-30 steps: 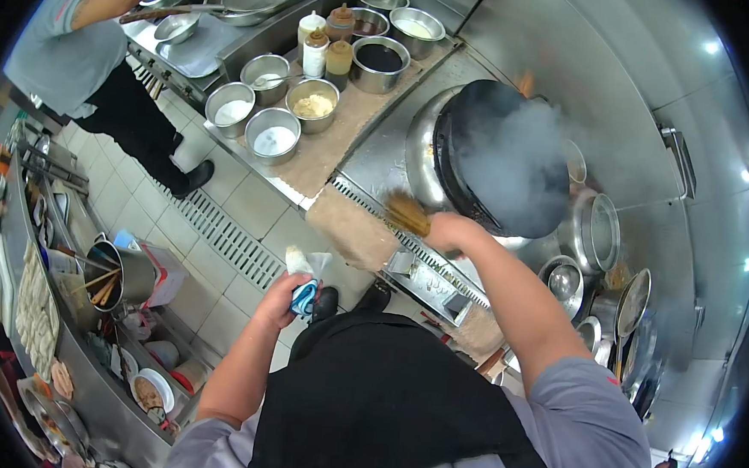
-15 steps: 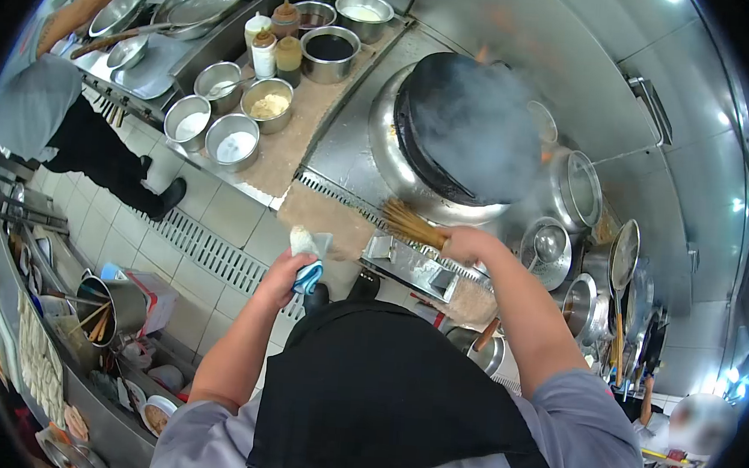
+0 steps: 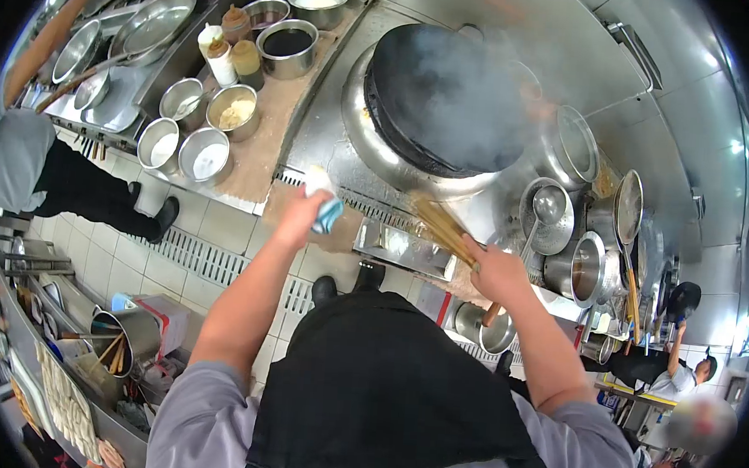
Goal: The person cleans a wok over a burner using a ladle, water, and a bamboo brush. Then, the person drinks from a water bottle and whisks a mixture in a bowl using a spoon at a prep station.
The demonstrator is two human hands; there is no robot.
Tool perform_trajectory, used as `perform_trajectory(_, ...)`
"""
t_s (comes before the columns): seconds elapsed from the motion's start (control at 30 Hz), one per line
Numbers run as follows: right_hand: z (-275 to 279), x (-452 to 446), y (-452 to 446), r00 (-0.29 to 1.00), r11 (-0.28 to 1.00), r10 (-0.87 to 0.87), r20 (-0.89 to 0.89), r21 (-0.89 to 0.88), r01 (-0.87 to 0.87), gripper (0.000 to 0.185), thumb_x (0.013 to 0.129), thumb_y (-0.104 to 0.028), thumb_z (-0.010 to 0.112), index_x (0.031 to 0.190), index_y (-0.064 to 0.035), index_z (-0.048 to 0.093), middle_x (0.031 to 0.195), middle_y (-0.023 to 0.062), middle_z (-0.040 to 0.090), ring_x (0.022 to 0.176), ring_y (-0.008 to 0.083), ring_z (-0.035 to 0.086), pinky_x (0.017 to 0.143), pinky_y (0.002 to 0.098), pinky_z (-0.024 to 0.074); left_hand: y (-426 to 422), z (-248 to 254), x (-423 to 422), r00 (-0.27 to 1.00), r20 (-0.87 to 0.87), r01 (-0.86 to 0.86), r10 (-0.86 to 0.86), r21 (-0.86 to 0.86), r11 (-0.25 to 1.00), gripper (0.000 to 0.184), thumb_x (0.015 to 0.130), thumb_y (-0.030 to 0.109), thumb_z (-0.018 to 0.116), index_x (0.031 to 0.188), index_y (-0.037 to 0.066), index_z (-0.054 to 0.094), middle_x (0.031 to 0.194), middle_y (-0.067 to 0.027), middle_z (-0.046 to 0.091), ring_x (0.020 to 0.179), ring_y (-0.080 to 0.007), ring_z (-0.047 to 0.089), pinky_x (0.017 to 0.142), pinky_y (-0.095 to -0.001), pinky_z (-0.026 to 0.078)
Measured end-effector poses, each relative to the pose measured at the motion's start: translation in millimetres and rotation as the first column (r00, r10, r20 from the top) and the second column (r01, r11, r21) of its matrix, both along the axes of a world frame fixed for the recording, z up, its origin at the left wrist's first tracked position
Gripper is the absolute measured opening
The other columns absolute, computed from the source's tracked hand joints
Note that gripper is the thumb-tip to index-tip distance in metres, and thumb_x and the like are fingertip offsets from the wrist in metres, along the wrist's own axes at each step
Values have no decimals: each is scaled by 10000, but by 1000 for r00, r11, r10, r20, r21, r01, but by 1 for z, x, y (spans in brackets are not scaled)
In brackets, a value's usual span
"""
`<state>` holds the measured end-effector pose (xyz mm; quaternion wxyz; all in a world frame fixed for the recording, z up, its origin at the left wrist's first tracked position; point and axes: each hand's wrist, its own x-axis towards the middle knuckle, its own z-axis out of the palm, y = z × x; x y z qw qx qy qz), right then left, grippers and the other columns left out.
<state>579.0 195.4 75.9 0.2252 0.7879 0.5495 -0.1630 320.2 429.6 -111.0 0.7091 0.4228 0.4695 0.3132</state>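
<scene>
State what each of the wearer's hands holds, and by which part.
Right hand: a bamboo brush, held by its near end. Left hand: a blue-and-white cloth, bunched; blur hides the exact grip.

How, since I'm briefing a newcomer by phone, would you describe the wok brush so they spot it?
Find the big black wok, with pale haze over it. Below it in the view, the person's right hand grips the wok brush. It is a straw-coloured bundle of thin strips, unlike the round-bowled metal ladle farther right.
</scene>
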Motion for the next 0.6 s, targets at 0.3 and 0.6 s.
perform_trajectory(0.3,5,13,-35,972,984,-162,-172,39,171,618,791,-235,578,1395,-289,457,1082,127,633,996,315,628,829,419,516,10,-6,27,983,-40,-174,177,74,982,268,855,172,594,1052,-6,559,854,-93,655,700,-200,656,607,-300,508)
perform_trajectory(0.6,9,82,-60,836,810,-522,-171,208,548,605,828,-302,540,1422,-266,426,1066,162,672,983,356,638,837,441,508,11,19,-9,994,-18,109,-110,-60,992,198,860,144,599,994,4,561,910,-81,657,747,-170,659,627,-283,508)
